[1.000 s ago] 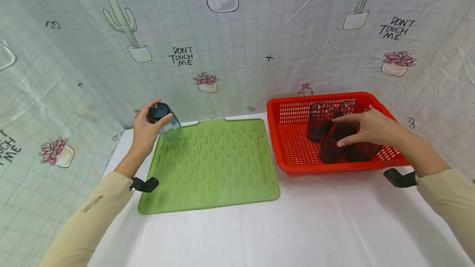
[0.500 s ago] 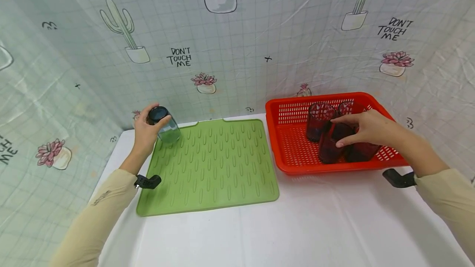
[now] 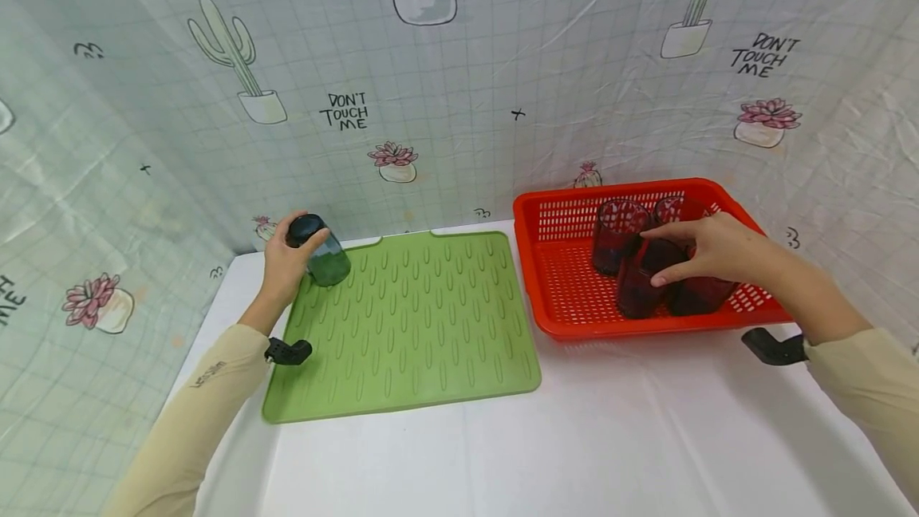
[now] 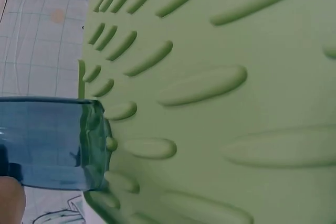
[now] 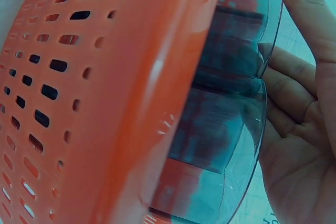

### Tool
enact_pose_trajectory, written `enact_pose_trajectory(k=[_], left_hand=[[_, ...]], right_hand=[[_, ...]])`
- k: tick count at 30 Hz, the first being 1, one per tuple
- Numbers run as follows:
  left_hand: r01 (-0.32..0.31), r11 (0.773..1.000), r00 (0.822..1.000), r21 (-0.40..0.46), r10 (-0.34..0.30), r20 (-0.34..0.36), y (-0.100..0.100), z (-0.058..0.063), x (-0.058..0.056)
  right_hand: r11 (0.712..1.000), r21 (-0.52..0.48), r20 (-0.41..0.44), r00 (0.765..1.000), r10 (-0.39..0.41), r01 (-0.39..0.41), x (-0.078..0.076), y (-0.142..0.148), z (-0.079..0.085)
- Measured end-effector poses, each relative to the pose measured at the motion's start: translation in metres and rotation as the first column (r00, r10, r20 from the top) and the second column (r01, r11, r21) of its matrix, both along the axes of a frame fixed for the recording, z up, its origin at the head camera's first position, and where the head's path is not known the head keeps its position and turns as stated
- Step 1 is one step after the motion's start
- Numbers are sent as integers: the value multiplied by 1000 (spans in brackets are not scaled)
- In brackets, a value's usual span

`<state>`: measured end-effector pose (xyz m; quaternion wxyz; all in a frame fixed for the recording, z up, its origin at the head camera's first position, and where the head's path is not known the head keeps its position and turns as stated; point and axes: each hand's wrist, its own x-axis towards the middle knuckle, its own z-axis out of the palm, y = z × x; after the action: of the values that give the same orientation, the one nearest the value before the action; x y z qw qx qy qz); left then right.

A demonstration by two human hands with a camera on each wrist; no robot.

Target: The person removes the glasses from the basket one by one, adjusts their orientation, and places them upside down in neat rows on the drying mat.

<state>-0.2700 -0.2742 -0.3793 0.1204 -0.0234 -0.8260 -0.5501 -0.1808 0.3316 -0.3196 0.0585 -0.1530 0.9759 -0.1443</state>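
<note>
My left hand (image 3: pixel 282 263) grips an upturned blue-tinted drinking glass (image 3: pixel 330 263) near its dark base, thumb on the near side. The glass leans slightly, its mouth down at the far left corner of a green ribbed drying mat (image 3: pixel 431 325). In the left wrist view, the rim of that glass (image 4: pixel 94 145) overlaps the mat's edge. Over at the red basket (image 3: pixel 610 332), my right hand (image 3: pixel 711 250) holds a tinted glass (image 3: pixel 635 292) near its top, between thumb and fingers. The right wrist view shows clear rims beside the palm (image 5: pixel 299 166), partly behind the basket wall.
Other glasses stand inside the basket, one at the back (image 3: pixel 619 234) and one at the front right (image 3: pixel 700 296). A white cloth (image 3: pixel 467 453) covers the table. Behind and left hangs a printed curtain (image 3: pixel 459 86).
My left hand has lowered the upturned glass toward the mat's far left corner. My right hand has stayed at the same glass in the basket.
</note>
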Motion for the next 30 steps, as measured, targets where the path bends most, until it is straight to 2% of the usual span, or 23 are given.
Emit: enact_pose_trajectory(k=[4, 7, 11, 20, 22, 28, 30], left_hand=[[11, 1000, 1000, 3, -11, 27, -5, -1, -3], [12, 1000, 999, 13, -13, 38, -12, -8, -10], [15, 999, 1000, -31, -14, 23, -18, -17, -17], [12, 998, 999, -65, -15, -49, -6, -5, 3], [10, 998, 999, -60, -12, -34, -6, -6, 1], [38, 999, 998, -19, -37, 51, -25, -19, -16], [55, 998, 996, -9, -54, 72, -27, -14, -14]], right_hand=[[1000, -3, -12, 1000, 8, -8, 2, 0, 0], [1000, -4, -27, 1000, 12, -12, 2, 0, 1], [1000, 1, -24, 1000, 9, -9, 2, 0, 1], [1000, 1, -24, 1000, 20, -20, 1, 0, -2], [1000, 6, -30, 999, 22, -22, 0, 0, -2], [1000, 21, -23, 1000, 13, -13, 0, 0, -2], [1000, 16, -27, 999, 20, -20, 0, 0, -1]])
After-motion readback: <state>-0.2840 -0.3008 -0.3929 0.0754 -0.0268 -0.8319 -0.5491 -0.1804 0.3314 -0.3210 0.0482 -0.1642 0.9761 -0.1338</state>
